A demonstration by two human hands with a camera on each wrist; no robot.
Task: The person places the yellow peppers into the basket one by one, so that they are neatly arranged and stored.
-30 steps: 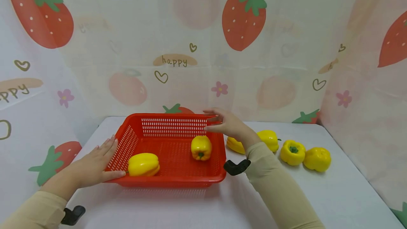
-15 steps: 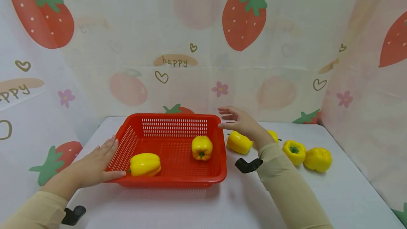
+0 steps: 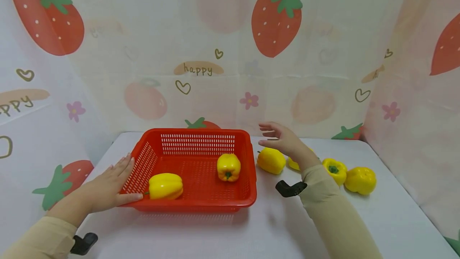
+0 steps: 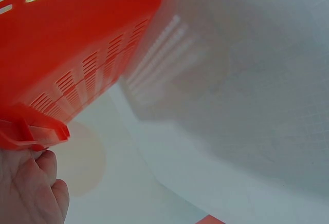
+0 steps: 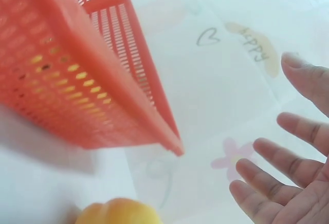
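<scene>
Red perforated basket (image 3: pixel 195 203): upright on bench (image 3: pixel 251 235). Inside: yellow bell pepper (image 3: pixel 165 186) on its side, 8 o'clock; second pepper (image 3: pixel 228 165), 3 o'clock, stem toward 6. Further peppers (image 3: pixel 360 180): outside, 3 o'clock.

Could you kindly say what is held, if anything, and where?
Nothing is gripped: left hand rests on the left rim of the red basket; right hand is empty.

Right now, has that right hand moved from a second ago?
Yes, to the right. In the head view, the right hand reached left past the middle pink flower a second ago; now it is right of that flower.
</scene>
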